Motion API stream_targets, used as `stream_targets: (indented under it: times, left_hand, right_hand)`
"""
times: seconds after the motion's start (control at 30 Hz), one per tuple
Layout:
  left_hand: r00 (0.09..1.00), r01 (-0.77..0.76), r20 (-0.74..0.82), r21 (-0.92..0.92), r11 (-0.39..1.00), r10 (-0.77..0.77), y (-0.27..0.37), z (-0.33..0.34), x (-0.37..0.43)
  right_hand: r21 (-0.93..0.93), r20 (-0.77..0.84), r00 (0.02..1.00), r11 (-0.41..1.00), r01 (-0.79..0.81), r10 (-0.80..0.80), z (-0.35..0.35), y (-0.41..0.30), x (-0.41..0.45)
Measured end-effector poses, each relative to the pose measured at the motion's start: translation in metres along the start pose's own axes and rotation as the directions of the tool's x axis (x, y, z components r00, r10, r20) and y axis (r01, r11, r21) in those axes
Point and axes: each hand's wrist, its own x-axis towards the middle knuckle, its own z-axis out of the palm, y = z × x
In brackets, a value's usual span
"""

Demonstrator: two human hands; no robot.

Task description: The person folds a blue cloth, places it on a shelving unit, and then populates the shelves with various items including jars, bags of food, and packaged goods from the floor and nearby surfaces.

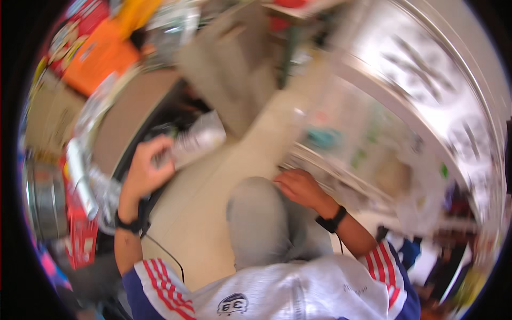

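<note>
My left hand [149, 170] is raised on the left, its thumb and fingers curved into a C. Just beyond the fingertips is a whitish plastic package or bottle [200, 138], smeared by motion blur. I cannot tell whether the hand grips it or is only near it. My right hand [298, 187] has loosely bent fingers beside my grey-trousered knee [256, 216]. Its fingertips are close to the lower edge of a clear-fronted cabinet [320, 160]; contact is not clear. Both wrists wear black bands.
A grey-brown cardboard box [224, 60] stands on the beige tiled floor [200, 224] ahead. At left are a brown-topped low unit [128, 116], an orange bag [102, 56], a red plastic basket [82, 240] and a metal pot [46, 200]. A white surface with dark crossed bars [420, 68] is upper right.
</note>
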Motion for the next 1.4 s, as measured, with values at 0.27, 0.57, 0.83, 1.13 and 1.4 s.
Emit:
stream_targets:
  times: [0.27, 0.57, 0.83, 1.13, 1.4]
  left_hand:
    - [0.731, -0.681, 0.008, 0.060, 0.730, 0.682, 0.230, 0.189, 0.017]
    - [0.759, -0.624, 0.241, 0.536, 0.569, 0.605, 0.270, 0.297, 0.099]
    - [0.818, -0.565, 0.330, 0.312, 0.764, 0.471, 0.267, 0.299, 0.120]
    - [0.851, -0.495, 0.066, 0.432, 0.754, 0.521, 0.280, 0.343, 0.121]
    - [0.876, -0.471, 0.175, 0.511, 0.719, 0.449, 0.278, 0.372, 0.149]
  right_hand:
    - [0.132, -0.471, 0.837, 0.961, -0.244, 0.277, -0.085, -0.069, -0.148]
    - [0.221, -0.635, 0.664, 0.917, -0.332, 0.394, -0.148, -0.067, -0.169]
    - [0.614, -0.338, 0.592, 0.648, -0.450, 0.731, -0.182, -0.031, -0.127]
    - [0.678, -0.632, 0.408, 0.725, -0.120, 0.658, -0.188, -0.021, -0.111]
    - [0.629, -0.686, 0.391, 0.770, -0.104, 0.614, -0.182, -0.006, -0.122]
